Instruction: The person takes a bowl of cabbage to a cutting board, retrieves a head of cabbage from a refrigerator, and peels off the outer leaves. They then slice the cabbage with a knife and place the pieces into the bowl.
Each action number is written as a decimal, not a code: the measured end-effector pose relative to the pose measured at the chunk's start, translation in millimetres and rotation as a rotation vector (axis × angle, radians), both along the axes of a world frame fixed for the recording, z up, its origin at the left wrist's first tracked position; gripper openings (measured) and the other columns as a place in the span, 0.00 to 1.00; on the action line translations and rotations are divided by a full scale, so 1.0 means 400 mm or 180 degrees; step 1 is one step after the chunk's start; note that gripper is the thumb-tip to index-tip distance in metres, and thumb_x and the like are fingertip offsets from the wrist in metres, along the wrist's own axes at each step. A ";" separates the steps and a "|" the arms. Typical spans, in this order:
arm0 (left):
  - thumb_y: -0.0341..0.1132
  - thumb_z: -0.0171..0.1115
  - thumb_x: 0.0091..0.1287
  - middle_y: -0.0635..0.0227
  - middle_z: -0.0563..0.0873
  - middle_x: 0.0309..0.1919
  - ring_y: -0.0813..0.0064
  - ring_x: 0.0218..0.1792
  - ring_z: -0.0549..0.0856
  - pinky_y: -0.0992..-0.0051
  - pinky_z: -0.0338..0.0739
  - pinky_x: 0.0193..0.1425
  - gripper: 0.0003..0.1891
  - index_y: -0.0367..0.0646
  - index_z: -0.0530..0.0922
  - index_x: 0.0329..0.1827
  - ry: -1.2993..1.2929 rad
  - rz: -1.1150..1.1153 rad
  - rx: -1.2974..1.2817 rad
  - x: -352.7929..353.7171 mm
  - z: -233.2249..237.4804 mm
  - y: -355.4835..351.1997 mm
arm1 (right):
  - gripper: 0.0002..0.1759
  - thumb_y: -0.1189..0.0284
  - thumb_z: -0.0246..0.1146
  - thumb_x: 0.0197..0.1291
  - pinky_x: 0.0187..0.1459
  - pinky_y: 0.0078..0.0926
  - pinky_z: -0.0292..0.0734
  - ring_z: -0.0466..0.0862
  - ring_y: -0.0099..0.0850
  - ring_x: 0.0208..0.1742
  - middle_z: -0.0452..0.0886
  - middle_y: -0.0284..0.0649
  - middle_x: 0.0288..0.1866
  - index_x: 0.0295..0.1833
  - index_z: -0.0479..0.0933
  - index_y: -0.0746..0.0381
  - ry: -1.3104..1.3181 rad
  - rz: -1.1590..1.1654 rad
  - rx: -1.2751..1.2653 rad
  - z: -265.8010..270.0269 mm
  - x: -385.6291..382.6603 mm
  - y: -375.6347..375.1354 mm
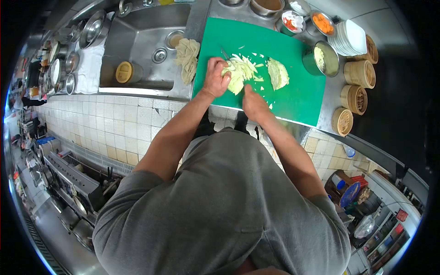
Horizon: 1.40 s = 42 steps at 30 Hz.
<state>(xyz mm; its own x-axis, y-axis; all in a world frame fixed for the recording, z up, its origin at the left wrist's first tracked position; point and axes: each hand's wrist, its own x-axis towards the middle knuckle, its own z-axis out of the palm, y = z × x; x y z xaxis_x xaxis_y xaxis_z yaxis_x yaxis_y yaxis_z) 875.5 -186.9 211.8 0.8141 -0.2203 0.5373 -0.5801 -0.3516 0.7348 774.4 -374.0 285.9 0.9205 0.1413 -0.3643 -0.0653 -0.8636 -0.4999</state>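
My left hand (214, 79) is closed with bent fingers on a piece of cabbage on the green cutting board (270, 39). Sliced cabbage (241, 68) is heaped beside its fingertips. My right hand (254, 104) is at the near edge of the board, its fingers wrapped round what looks like a knife handle. A thin dark piece of the knife (224, 52) shows beyond the heap; cabbage and my hands hide most of it. Right of the heap lies a larger cut chunk of cabbage (277, 74), touched by neither hand. Small shreds are scattered around it.
A metal pot (331, 64) with cut cabbage stands on the board's right side. Beyond are bowls of carrot (322, 24), stacked white plates (348, 40) and bamboo steamers (360, 73). A cloth (186, 59) lies between board and sink (151, 27).
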 end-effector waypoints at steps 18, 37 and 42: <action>0.31 0.65 0.65 0.47 0.73 0.54 0.46 0.55 0.77 0.52 0.76 0.63 0.18 0.39 0.77 0.57 0.0029 0.0178 0.0040 -0.012 -0.012 -0.002 | 0.11 0.80 0.53 0.68 0.48 0.69 0.78 0.86 0.72 0.45 0.85 0.71 0.38 0.54 0.65 0.70 0.0717 -0.0095 -0.0411 0.307 -0.163 -0.054; 0.31 0.64 0.66 0.46 0.73 0.54 0.43 0.56 0.77 0.51 0.75 0.64 0.15 0.37 0.74 0.53 -0.0030 0.0114 -0.0027 -0.009 -0.011 0.006 | 0.12 0.78 0.50 0.71 0.51 0.65 0.80 0.87 0.68 0.48 0.86 0.70 0.42 0.57 0.67 0.70 0.0075 -0.0160 0.0084 0.060 -0.016 -0.001; 0.30 0.60 0.68 0.45 0.73 0.53 0.46 0.55 0.76 0.51 0.73 0.66 0.14 0.35 0.73 0.54 -0.0063 0.0119 0.0080 -0.010 -0.004 0.001 | 0.12 0.77 0.51 0.72 0.48 0.67 0.79 0.87 0.70 0.45 0.85 0.70 0.40 0.57 0.66 0.70 0.0350 -0.0222 -0.0046 0.250 -0.106 -0.036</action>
<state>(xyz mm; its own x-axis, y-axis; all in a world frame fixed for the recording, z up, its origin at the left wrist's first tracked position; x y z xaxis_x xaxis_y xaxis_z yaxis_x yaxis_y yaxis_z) 871.4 -186.6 210.2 0.8112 -0.2037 0.5482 -0.5807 -0.3915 0.7138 732.0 -388.3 386.1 0.8822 0.0722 -0.4652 -0.1793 -0.8621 -0.4739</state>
